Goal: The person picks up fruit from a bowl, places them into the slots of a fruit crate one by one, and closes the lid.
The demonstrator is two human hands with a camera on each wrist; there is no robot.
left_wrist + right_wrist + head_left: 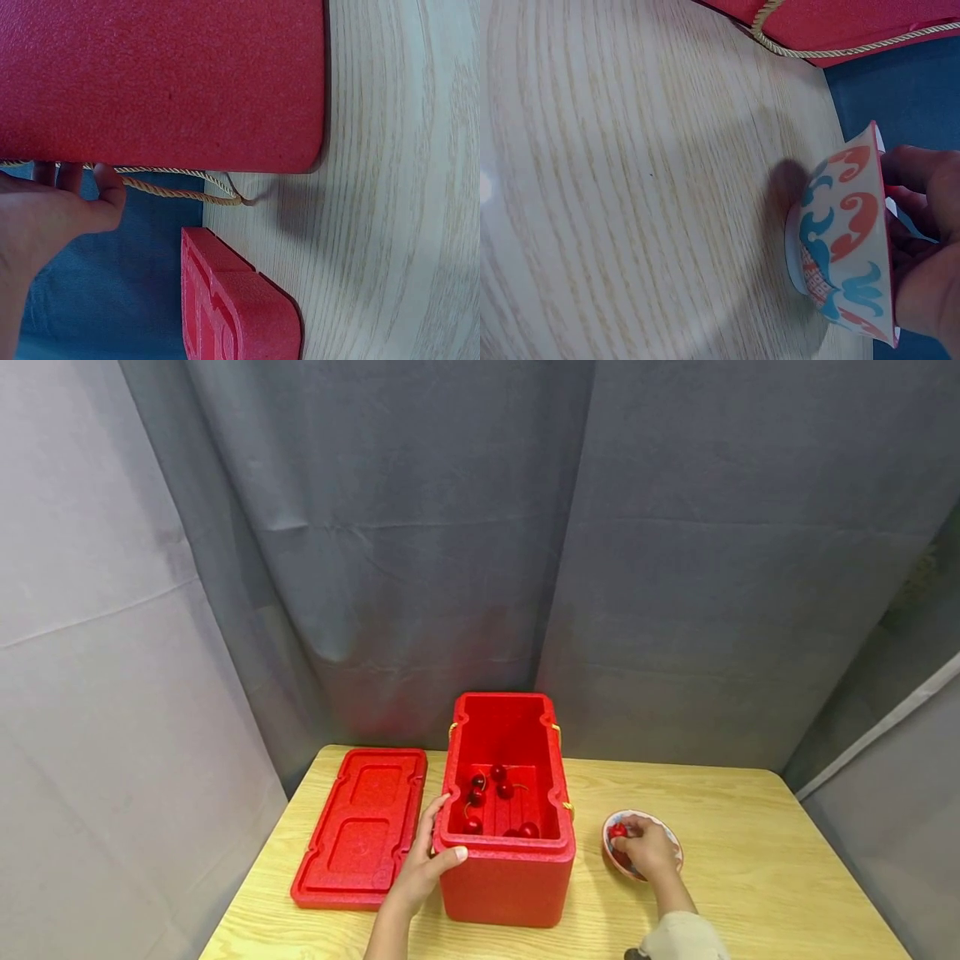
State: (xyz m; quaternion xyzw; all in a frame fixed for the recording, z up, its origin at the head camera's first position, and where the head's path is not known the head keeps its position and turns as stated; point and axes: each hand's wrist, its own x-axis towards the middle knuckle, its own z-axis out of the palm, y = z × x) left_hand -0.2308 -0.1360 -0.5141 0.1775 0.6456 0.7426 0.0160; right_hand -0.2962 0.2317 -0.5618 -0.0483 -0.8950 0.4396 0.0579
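Note:
A red foam box [506, 887] stands lidless on the table, with several dark red cherries [505, 790] on its floor, some with stems. My left hand [424, 870] grips its near left corner, thumb on the front rim and fingers along the left side. The left wrist view shows those bent fingers [109, 187] against the box wall, beside a gold cord handle [180, 193]. To the right, my right hand [649, 847] reaches into a patterned bowl [847, 232] and pinches a red cherry [618, 831]. The hand hides much of the bowl's inside.
The red lid [360, 843] lies flat left of the box. Grey curtains [420, 568] hang behind the wooden table [742, 852], and pale cloth [112, 693] hangs at the left. Another gold cord [840, 54] hangs on the box's right side.

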